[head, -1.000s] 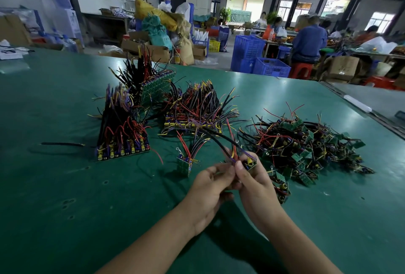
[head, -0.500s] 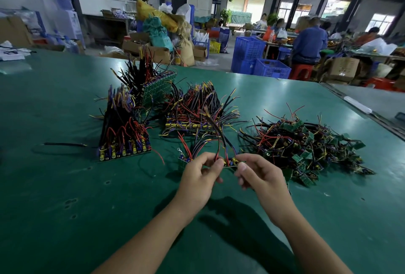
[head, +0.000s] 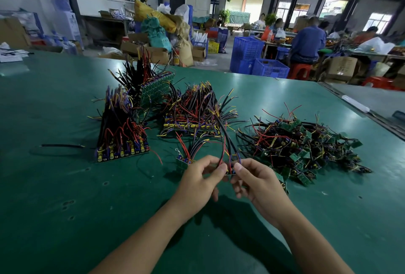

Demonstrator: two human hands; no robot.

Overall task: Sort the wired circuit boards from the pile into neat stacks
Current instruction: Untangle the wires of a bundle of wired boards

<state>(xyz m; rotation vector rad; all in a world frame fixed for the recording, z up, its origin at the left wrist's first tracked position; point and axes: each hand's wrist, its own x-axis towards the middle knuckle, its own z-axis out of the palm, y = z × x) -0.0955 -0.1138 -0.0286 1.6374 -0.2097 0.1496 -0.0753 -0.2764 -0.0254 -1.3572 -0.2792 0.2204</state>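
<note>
I am pinching one wired board (head: pixel 230 169) with my left hand (head: pixel 197 184) and right hand (head: pixel 260 184), just beside the loose pile (head: pixel 302 142); its wires are fanning upward.

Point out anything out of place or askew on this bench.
A single black wire lies alone on the green table, left of the front-left stack, apart from every group. Behind it, the rear stack leans, its end board tilted rather than flat. Nothing looks spilled.
</note>
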